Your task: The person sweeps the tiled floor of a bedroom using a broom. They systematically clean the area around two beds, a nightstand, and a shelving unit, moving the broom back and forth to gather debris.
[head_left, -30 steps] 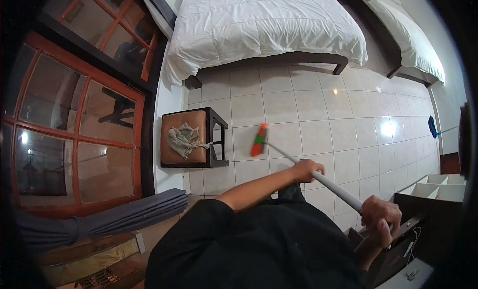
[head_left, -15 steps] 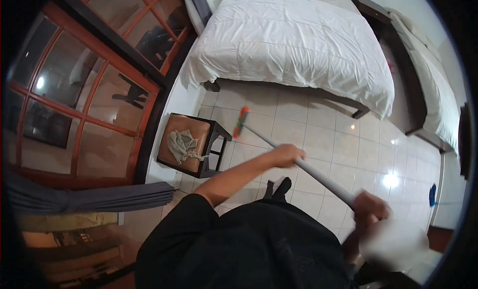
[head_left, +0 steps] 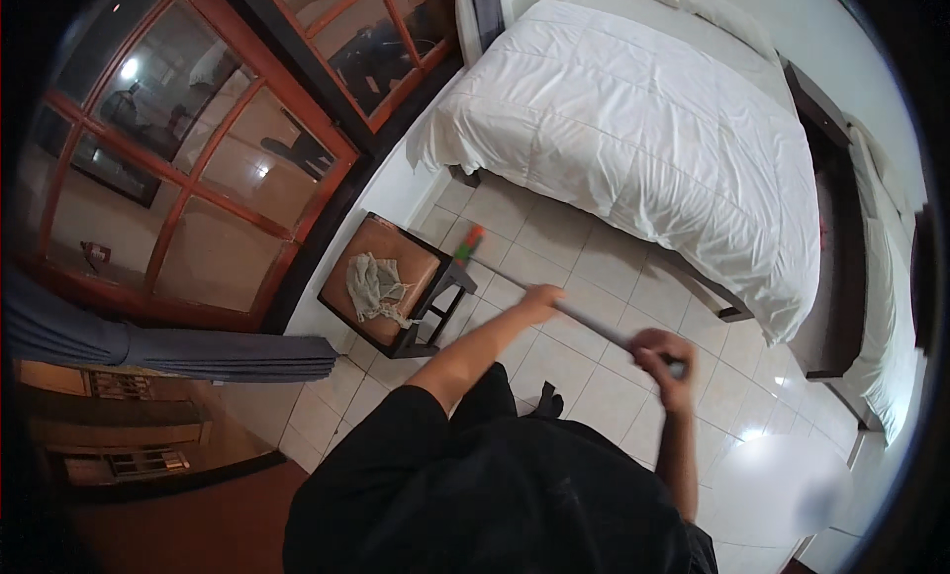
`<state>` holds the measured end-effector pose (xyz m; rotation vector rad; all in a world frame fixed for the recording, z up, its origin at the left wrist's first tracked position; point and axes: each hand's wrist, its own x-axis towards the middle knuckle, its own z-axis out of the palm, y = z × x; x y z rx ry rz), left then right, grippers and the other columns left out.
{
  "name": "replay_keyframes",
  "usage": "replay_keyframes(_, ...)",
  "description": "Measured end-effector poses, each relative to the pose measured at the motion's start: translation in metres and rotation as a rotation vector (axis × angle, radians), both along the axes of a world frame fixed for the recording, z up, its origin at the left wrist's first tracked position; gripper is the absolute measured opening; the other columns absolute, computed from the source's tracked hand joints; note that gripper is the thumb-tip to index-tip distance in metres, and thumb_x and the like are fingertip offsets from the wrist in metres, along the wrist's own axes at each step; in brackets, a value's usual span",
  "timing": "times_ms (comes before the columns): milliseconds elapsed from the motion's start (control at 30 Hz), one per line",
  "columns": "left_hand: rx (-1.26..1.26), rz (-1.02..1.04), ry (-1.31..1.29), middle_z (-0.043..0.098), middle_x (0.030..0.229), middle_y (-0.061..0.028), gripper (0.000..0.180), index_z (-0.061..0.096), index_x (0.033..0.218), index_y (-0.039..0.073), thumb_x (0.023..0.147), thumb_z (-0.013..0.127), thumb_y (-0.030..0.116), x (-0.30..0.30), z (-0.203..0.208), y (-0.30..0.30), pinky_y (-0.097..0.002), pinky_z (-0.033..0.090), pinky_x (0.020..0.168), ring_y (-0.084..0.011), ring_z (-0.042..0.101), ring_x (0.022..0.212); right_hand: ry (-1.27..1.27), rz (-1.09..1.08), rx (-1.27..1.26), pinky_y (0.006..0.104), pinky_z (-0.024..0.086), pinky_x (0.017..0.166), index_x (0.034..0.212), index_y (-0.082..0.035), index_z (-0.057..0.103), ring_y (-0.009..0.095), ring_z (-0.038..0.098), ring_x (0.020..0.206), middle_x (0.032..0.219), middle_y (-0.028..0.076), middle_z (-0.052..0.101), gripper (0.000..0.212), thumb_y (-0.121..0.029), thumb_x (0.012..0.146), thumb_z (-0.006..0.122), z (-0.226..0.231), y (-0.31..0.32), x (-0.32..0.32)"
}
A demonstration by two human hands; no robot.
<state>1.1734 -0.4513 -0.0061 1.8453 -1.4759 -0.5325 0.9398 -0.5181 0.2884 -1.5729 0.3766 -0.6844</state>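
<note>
I hold a broom (head_left: 594,323) slantwise across my front by its long grey handle. My left hand (head_left: 543,302) is closed around the middle of the handle. Farther back, my right hand (head_left: 665,362) grips it near its upper end. The orange and green broom head (head_left: 469,245) is down by the floor, close to the far corner of a stool; the stool partly hides it. That stool has a tan cushion (head_left: 395,260) and dark legs. A crumpled pale grey-green cloth (head_left: 373,289) lies on the cushion.
A bed with a white cover (head_left: 643,109) stands ahead on dark legs. Light tiles (head_left: 594,401) cover the floor. To the left are red-framed glass doors (head_left: 188,188) and a tied grey curtain (head_left: 228,358). Another bed (head_left: 884,356) stands at the far right.
My right hand has moved forward and closer to my left hand. The broom head has shifted nearer the stool's far corner. The whole view has turned.
</note>
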Motion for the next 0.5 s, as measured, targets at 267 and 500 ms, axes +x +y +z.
replay_keyframes(267, -0.022, -0.45, 0.101, 0.056, 0.067, -0.0135, 0.012, 0.053, 0.065, 0.008, 0.062, 0.06, 0.018, -0.009, 0.167, -0.052, -0.0433, 0.042, 0.061, -0.0344, 0.055, 0.07, -0.233, -0.061, -0.31, 0.0302, 0.036, 0.044, 0.057, -0.004, 0.045, 0.019, 0.046, 0.043, 0.049, 0.007, 0.046, 0.03, -0.021, 0.073, 0.063, 0.111, -0.002, 0.039)
replay_keyframes(500, 0.01, -0.283, 0.071, 0.056, 0.066, -0.0133, 0.016, 0.055, 0.067, 0.008, 0.058, 0.062, 0.018, 0.114, 0.174, -0.035, -0.0441, 0.041, 0.061, -0.0355, 0.054, 0.069, -0.354, 0.034, -0.289, 0.0269, 0.031, 0.035, 0.053, -0.007, 0.038, 0.016, 0.037, 0.035, 0.044, 0.006, 0.041, 0.027, -0.015, 0.073, 0.053, 0.095, -0.029, 0.117)
